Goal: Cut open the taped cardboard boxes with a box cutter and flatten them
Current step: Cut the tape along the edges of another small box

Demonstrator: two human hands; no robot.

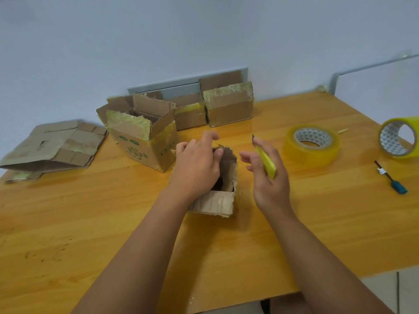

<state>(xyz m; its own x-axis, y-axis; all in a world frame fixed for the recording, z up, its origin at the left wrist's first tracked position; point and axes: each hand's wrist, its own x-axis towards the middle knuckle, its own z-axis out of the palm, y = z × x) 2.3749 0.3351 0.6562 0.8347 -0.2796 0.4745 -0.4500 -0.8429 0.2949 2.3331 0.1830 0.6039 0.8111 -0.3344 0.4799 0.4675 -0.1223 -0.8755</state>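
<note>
A small cardboard box (pixel 223 200) stands open in the middle of the wooden table (pixel 113 223). My left hand (pixel 196 164) reaches into its opening, and its fingers pinch the far flap's torn edge. My right hand (pixel 269 175) hovers just right of the box and grips a yellow box cutter (pixel 266 163), whose blade tip points up and away. A larger box (pixel 145 137) with green print stands behind to the left, its top flaps open. Two taped boxes (pixel 229 107) stand at the back by the wall.
Flattened cardboard (pixel 54 148) lies at the table's left edge. Two yellow tape rolls (pixel 311 145) (pixel 400 137) sit at the right, one flat and one on its side. A dark tool with a blue handle (pixel 392 180) lies near the right edge.
</note>
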